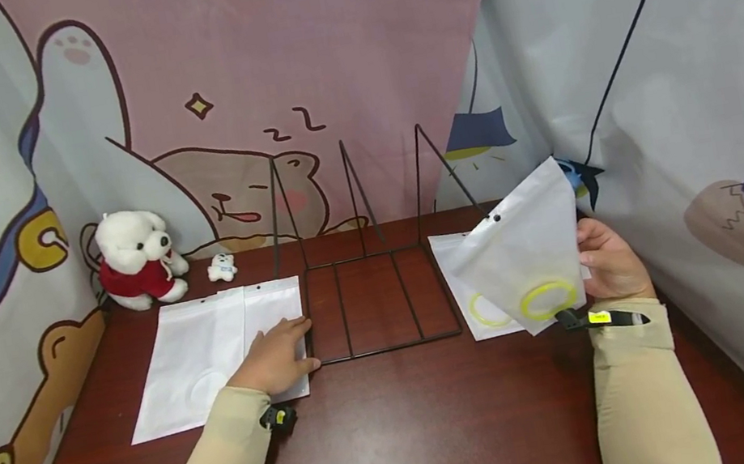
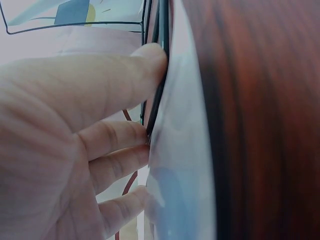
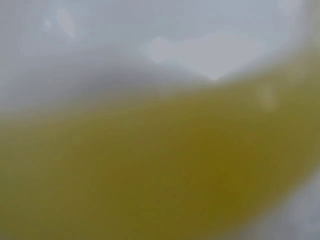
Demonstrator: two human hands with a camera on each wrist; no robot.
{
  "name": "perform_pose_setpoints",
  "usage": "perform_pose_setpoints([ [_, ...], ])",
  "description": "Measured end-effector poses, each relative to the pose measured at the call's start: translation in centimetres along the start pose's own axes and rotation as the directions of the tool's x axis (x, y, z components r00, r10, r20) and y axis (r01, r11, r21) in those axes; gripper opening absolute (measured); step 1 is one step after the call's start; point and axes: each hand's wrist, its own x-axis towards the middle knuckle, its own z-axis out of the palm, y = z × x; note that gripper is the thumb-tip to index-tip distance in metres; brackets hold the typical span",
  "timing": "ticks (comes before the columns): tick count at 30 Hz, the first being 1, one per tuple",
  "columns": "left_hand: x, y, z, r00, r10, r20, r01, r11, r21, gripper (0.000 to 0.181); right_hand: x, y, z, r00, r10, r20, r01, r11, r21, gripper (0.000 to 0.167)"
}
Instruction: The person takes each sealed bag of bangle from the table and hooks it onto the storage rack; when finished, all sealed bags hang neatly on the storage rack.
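Observation:
My right hand (image 1: 611, 258) pinches the right edge of a white zip-style bag (image 1: 527, 231), lifted and tilted off the table, with a yellow ring (image 1: 548, 301) showing on it. Partly behind it lies another white bag (image 1: 458, 283) with a similar yellow ring. The right wrist view is a blur of yellow and white. My left hand (image 1: 278, 358) rests over the white bags (image 1: 203, 350) on the left. Its fingertips and thumb touch the left side of a black wire rack (image 1: 385, 351); the wire (image 2: 161, 65) runs past the thumb tip in the left wrist view.
A white plush dog in a red top (image 1: 136, 259) and a small white plush toy (image 1: 222, 268) sit at the back left. Behind the lifted bag is a blue and black object (image 1: 584, 176), mostly hidden. Printed curtains (image 1: 340, 40) enclose the brown table (image 1: 434, 427).

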Motion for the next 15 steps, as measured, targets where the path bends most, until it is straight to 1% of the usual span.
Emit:
perform_pose_setpoints([
  [3,-0.02,0.02,-0.05,1.0,-0.002,0.003,0.002,1.0,-0.002,0.075,0.18,-0.11,0.11,1.0,0.006,0.021,-0.005,1.0,-0.008,0.038],
  [7,-0.05,0.04,-0.06,1.0,-0.003,0.004,0.003,1.0,0.0,0.075,0.11,-0.28,0.2,1.0,0.018,0.025,-0.017,1.0,-0.013,0.038],
  [15,-0.06,0.11,-0.09,1.0,-0.005,0.004,0.005,1.0,0.003,0.076,-0.21,-0.46,0.0,0.999,-0.004,0.039,0.005,1.0,-0.021,0.037],
])
